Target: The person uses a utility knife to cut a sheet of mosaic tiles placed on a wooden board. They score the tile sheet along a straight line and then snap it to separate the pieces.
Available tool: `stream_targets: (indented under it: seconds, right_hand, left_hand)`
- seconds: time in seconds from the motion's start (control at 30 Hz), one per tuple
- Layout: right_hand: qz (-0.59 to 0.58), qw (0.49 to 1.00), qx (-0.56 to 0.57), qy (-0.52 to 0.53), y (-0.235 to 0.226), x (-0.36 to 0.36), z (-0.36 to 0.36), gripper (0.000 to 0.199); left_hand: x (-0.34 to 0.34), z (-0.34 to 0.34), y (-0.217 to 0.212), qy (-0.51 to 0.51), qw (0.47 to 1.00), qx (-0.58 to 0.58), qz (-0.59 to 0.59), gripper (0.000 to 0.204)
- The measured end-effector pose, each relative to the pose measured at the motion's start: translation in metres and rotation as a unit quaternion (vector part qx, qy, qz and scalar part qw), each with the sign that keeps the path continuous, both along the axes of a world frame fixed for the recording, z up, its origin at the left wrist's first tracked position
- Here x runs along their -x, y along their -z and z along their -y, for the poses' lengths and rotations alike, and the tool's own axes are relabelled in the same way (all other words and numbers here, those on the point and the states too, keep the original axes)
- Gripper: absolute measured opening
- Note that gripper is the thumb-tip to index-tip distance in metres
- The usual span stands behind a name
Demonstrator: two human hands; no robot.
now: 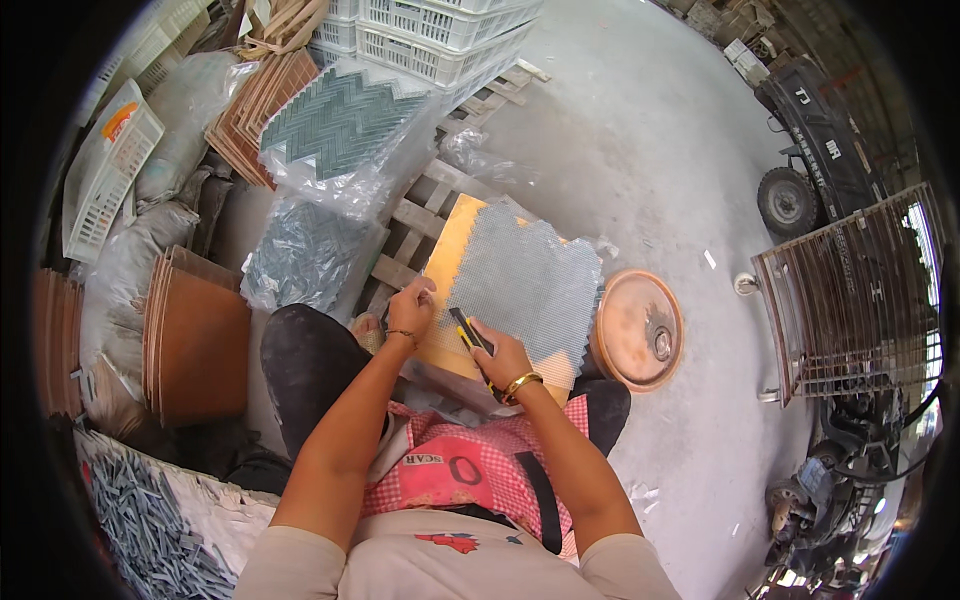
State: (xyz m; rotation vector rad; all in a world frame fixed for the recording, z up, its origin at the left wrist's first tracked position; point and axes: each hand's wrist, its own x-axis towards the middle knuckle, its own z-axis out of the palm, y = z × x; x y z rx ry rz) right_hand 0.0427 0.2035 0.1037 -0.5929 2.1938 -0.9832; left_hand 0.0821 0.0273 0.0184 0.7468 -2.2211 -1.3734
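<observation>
Just past a lettered apron (pixel 446 470), gripping a black-and-yellow cutter (pixel 468 330) in the right hand (pixel 508 362), with the left hand (pixel 410 309) curled at the left edge of a yellow board (pixel 453 232), pinching what, impossible to tell. Could slip on the board's grey mesh sheet (pixel 520 270) and nick the left hand, if pushed hard. Farther off, on a dark vehicle (pixel 818 128), white lettering.

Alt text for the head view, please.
A person's right hand holds a yellow-and-black tool over a grey mesh sheet on a yellow board; the left hand is at the board's left edge. A round orange object is to the right, with tile sheets and white crates beyond.
</observation>
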Motion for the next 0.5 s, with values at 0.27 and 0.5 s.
stream_targets:
  seconds: [0.27,0.5]
  right_hand:
    - [-0.146,0.988,0.0,-0.05,0.023,0.001,0.006,0.051]
    - [-0.211,0.958,-0.13,-0.142,0.011,0.001,0.021,0.049]
  left_hand:
    - [-0.016,-0.015,-0.019,0.035,0.99,0.122,0.065,0.006]
    - [-0.021,-0.01,-0.003,0.026,0.994,0.095,0.043,0.01]
